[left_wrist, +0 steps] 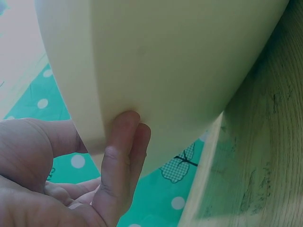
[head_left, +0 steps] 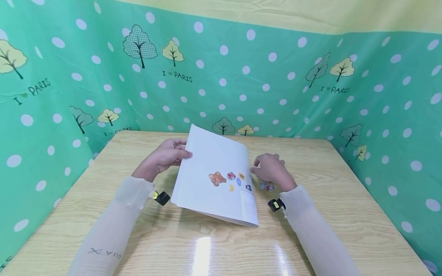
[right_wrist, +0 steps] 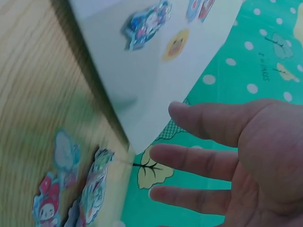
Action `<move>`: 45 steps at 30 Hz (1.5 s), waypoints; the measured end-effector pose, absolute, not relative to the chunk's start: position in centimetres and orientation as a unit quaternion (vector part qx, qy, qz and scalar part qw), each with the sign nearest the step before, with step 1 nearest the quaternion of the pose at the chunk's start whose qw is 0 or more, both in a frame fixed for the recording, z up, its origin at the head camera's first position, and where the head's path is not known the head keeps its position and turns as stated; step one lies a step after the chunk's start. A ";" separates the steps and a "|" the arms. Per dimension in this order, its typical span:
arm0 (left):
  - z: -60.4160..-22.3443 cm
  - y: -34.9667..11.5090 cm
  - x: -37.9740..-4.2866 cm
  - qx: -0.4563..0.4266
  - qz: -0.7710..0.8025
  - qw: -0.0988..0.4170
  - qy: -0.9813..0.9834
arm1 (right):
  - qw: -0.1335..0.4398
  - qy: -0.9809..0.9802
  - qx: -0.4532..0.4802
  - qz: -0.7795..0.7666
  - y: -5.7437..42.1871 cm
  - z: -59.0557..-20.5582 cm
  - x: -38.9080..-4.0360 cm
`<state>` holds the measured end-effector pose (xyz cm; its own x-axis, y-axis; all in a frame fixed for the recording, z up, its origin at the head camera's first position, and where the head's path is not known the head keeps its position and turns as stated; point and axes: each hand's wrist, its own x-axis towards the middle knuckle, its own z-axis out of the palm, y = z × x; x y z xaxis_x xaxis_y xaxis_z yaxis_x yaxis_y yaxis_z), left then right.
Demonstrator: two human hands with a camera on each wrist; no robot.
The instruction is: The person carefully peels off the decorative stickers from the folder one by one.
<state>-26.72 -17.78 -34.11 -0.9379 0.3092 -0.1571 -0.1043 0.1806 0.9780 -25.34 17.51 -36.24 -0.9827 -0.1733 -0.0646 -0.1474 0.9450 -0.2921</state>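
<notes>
My left hand [head_left: 168,155] pinches the left edge of white paper [head_left: 215,153], thumb on top and fingers beneath. Two layers show along that edge, and the paper is lifted and bowed, its right side lower near the table. Several stickers lie on its face, among them a brown bear [head_left: 216,179] and a yellow moon [head_left: 231,188]. Beside the paper's right edge is my right hand [head_left: 271,168], its fingers extended and holding nothing in the right wrist view. Loose cartoon stickers [right_wrist: 49,203] lie on the table below that hand.
A light wooden table [head_left: 138,230] bears everything. Green dotted cloth [head_left: 221,69] with printed trees hangs behind and along both sides. Small black cameras [head_left: 162,198] are strapped at both wrists.
</notes>
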 end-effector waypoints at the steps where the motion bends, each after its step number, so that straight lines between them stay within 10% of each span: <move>1: -34.1 -17.8 -26.7 0.068 0.637 0.162 0.751 | 0.048 0.984 -0.085 -0.147 17.4 -36.2 -25.3; 45: -34.0 -17.8 -26.5 0.083 0.648 0.159 0.740 | 0.004 0.987 -0.139 -0.081 13.1 -37.2 -23.2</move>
